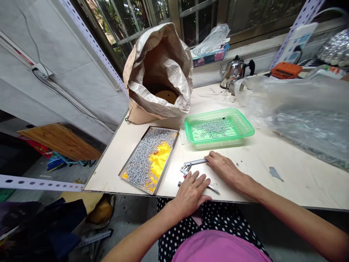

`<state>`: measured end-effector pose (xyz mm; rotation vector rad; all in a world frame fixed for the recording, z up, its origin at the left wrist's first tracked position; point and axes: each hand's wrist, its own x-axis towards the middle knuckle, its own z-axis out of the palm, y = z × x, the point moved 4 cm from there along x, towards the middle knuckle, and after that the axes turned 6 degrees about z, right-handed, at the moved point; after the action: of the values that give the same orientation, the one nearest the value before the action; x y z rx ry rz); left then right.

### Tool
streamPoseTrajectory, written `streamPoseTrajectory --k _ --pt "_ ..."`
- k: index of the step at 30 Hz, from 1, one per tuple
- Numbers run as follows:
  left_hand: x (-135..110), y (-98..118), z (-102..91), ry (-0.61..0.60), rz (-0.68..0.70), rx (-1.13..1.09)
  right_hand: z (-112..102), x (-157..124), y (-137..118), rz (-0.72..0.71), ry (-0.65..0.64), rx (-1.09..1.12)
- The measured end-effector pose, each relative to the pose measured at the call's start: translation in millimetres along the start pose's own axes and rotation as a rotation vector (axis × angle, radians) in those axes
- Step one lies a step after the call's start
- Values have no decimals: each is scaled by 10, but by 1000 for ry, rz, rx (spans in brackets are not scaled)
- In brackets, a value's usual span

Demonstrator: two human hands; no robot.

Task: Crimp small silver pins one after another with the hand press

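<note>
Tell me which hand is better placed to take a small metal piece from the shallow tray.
Left, most likely. The left hand lies nearer the shallow tray; the right hand is farther from it, with its fingers at one end of the plier-like tool.

Camera: one, up on the worker's head | facing: forward and steeply down, over the pale, flat-topped worktop toward the brown-framed, barred window | range: close, pink cloth top right below, bare left hand and bare right hand just beyond
</note>
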<state>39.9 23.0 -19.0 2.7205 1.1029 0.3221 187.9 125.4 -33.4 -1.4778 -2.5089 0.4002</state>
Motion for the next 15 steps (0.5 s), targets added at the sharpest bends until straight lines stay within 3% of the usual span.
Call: streamPoseTrajectory --k 5,10,12,14,15 --pt "-21 45 69 22 -39 -74 16 66 190 -69 37 149" --pt "-45 0 -123 77 54 -82 -37 60 164 -51 30 155" --pt "-66 -241 -312 181 2 -26 -67 -33 82 -48 54 165" --pt "-128 -658 -536 309 -228 106 -81 -175 -25 -64 91 214" --pt "-171 -892 -625 314 -363 193 -72 -255 -86 -81 96 249"
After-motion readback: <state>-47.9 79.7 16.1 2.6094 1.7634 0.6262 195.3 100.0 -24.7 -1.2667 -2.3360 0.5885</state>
